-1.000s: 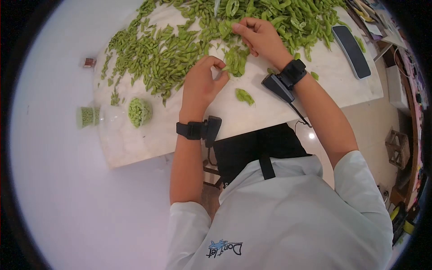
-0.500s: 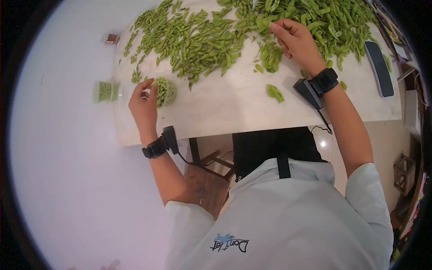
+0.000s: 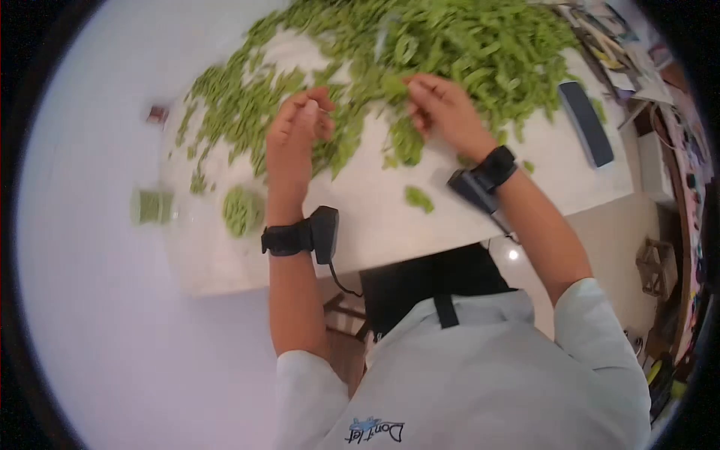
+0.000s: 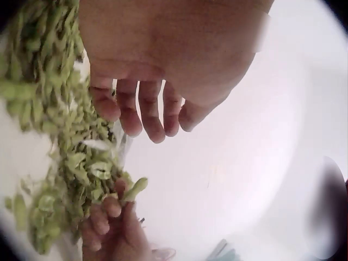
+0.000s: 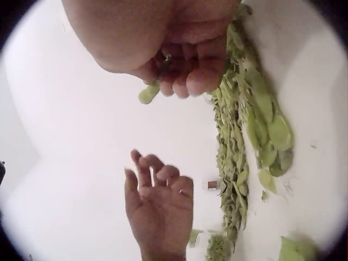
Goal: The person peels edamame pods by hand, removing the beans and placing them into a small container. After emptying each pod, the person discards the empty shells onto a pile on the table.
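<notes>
My right hand [image 3: 450, 116] pinches a green soybean pod [image 5: 147, 93] between thumb and fingers, its plump end sticking out past the fingertips. To its left, my left hand [image 3: 294, 142] is raised over the pods with its fingers loosely bent and nothing in them. The left wrist view shows those fingers [image 4: 152, 117] hanging relaxed and spread a little. A clear cup of shelled green beans [image 3: 241, 211] stands on the table left of the left wrist. Below the right hand lies a small heap of flattened pods [image 5: 272, 136].
A large pile of pods [image 3: 495, 52] covers the far side of the white table [image 3: 360, 225]. A second container of beans [image 3: 152, 205] stands at the left edge, with a small brown item [image 3: 157, 114] beyond. A phone [image 3: 586, 124] lies at the right. One loose pod [image 3: 418, 199] rests near the front.
My left hand has gone from near the right hand to the cup of beans, then back up over the pods. The right hand keeps its pinch near the pile. The head view has shifted.
</notes>
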The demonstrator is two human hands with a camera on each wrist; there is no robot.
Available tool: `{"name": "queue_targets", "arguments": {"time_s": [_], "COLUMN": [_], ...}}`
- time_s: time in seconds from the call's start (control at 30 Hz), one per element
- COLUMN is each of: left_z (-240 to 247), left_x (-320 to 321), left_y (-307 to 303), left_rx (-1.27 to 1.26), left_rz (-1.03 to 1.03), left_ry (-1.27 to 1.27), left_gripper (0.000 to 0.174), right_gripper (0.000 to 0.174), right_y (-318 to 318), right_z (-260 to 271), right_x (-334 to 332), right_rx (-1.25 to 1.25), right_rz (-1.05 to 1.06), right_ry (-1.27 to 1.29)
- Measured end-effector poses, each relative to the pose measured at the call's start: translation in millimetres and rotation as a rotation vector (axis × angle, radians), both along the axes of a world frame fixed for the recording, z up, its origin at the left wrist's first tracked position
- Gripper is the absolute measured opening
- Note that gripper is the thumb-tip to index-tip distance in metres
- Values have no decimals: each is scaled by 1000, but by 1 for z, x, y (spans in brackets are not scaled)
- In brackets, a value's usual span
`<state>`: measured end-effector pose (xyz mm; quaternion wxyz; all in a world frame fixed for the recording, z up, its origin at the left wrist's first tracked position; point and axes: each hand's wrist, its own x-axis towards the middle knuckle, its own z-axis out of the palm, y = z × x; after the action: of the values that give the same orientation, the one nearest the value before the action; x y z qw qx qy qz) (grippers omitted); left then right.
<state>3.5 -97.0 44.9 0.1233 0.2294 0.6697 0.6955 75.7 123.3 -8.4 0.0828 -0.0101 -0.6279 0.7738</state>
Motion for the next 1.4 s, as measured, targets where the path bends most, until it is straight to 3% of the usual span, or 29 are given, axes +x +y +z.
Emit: {"name": "queue_targets", "arguments": {"time_s": [0.17, 0.27, 0.43, 1.4], "left_z": [-21, -32, -58, -71], "left_x": [-18, -26, -23, -11], "left_y": [63, 77, 82, 78], "left_rx": [107, 48, 188, 253], "left_rz": [-166, -226, -286, -153], "left_ry": [-173, -117, -218, -164], "left_gripper": [24, 23, 20, 11], "right_gripper": [33, 32, 29, 20], "right_y": [8, 10, 9, -1], "right_z": [14, 11, 6, 0], "right_x": [1, -1, -6, -1], "right_rx": [-219, -231, -206, 59], "right_rz": [47, 22, 4, 8], "right_ry": [75, 62, 45, 40]}}
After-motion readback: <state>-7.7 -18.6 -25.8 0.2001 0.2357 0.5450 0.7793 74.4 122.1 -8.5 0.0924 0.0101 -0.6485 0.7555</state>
